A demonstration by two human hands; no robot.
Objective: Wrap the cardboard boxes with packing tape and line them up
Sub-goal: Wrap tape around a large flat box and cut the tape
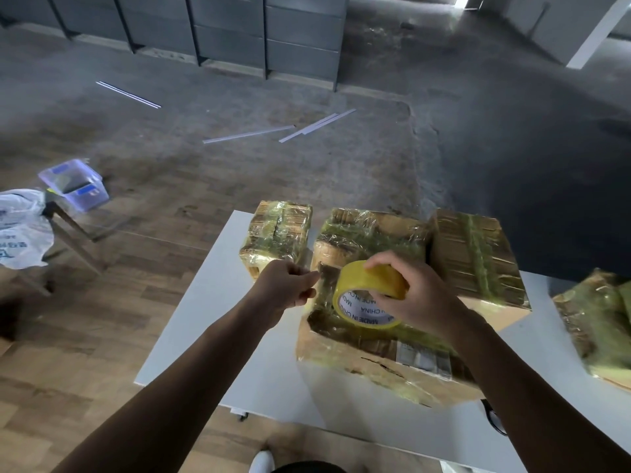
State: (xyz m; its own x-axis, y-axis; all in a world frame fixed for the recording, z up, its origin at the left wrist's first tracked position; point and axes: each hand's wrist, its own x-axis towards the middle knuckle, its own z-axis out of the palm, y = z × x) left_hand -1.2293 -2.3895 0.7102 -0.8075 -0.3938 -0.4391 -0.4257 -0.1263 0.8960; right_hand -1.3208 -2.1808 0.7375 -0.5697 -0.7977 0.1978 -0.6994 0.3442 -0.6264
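Observation:
A large cardboard box (372,353) covered in yellowish tape sits near the front of the white table (211,302). My right hand (416,298) grips a yellow roll of packing tape (368,291) just above the box's top. My left hand (286,285) pinches the free tape end beside the box's left edge, a short clear strip stretched between hand and roll. Behind stand a small taped box (276,237), a middle taped box (368,233) and a taller taped box (474,257). Another wrapped box (597,322) lies at the right edge.
A clear plastic bin (73,184) and a white plastic bag (20,227) rest on a small stand at the left. White strips (249,134) lie on the floor beyond. Grey cabinets (239,32) line the far wall. My white shoe (261,462) shows below the table.

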